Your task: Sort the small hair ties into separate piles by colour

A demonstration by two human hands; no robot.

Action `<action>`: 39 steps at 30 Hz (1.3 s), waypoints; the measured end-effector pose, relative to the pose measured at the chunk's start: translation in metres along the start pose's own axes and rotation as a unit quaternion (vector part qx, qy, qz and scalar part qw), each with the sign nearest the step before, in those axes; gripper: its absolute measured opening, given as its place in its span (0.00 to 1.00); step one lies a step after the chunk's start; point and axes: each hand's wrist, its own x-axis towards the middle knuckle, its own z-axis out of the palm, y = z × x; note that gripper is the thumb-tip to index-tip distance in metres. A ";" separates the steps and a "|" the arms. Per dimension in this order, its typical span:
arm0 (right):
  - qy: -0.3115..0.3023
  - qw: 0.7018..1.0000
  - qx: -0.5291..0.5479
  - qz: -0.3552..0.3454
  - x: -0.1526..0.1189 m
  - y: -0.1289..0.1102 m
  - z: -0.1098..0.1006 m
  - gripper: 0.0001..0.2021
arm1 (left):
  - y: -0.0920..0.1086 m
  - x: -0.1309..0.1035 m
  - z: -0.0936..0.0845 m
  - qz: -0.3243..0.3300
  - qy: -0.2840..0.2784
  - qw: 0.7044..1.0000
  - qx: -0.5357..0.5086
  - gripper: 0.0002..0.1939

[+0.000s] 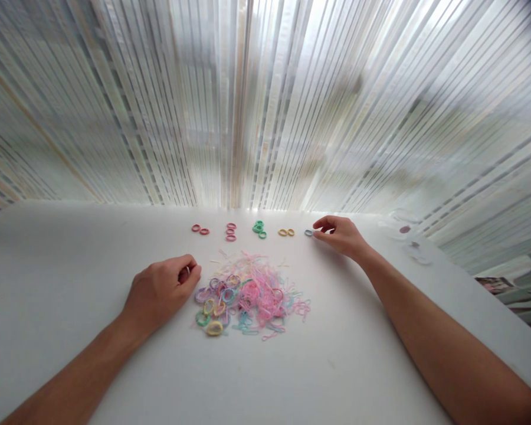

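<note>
My left hand (163,290) rests on the white table with curled fingers, thumb against the index finger, just left of a mixed pile. I see nothing in its grip. Thin pink elastic bands (265,295) make up much of that pile, with thicker coloured hair ties (215,327) at its left side. At the back right, my right hand (341,235) has its thumb and index finger apart beside a small grey-blue hair tie (308,232). The thumb tip is right at this tie's edge; whether they touch I cannot tell.
Along the back of the table (92,236) lie small groups of hair ties: red (204,231), pink (230,231), green (259,227) and yellow (282,232). Behind them hangs a striped sheer curtain (230,106). Clear plastic pieces (418,255) lie at the far right.
</note>
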 end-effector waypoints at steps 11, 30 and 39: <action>-0.023 1.000 0.002 0.016 -0.003 0.001 0.002 0.18 | 0.003 -0.003 -0.001 0.008 0.019 1.000 -0.019 0.15; 0.005 0.999 -0.008 -0.042 -0.016 -0.049 0.001 0.14 | 0.002 -0.005 0.001 0.025 0.027 0.999 -0.016 0.16; -0.024 0.991 0.004 -0.131 -0.038 -0.103 0.004 0.14 | 0.001 -0.006 0.002 0.028 0.032 0.999 -0.029 0.15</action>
